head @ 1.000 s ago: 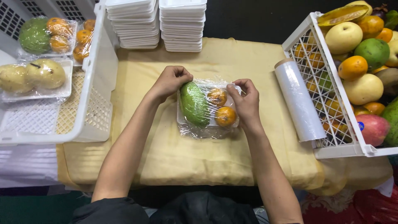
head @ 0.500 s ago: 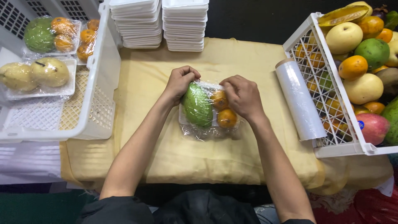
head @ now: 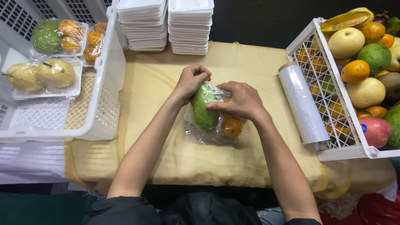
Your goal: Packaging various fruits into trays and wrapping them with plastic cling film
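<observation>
At the centre of the bench [head: 166,166], on its yellow cloth, sits a wrapped fruit pack [head: 214,118]: a green mango [head: 203,110] and an orange fruit [head: 231,127] under clear film. The left hand [head: 192,80] is clenched at the pack's 11 o'clock corner, knuckles up, apparently pinching film against the mango's top end. The right hand [head: 239,100] lies over the pack's 1 o'clock side, its fingers [head: 216,106] pressed across onto the mango, so the pack is pinned from two sides while the film is drawn tight.

The cling-film roll [head: 303,107] lies at 3 o'clock from the pack, just beside the white crate of loose fruit [head: 329,125], within reach of the right hand. Two stacks of white foam trays [head: 166,25] stand at 12 o'clock. The left crate [head: 106,104], at 9 o'clock, holds finished packs of pears [head: 41,75] and of a green fruit with oranges [head: 58,35], kept apart from the unwrapped fruit.

The right palm hides whatever else is in the pack, probably a second orange fruit. The tray beneath is lost under crumpled film, and the left fingertips are curled out of sight. The right crate runs off the picture's edge.
</observation>
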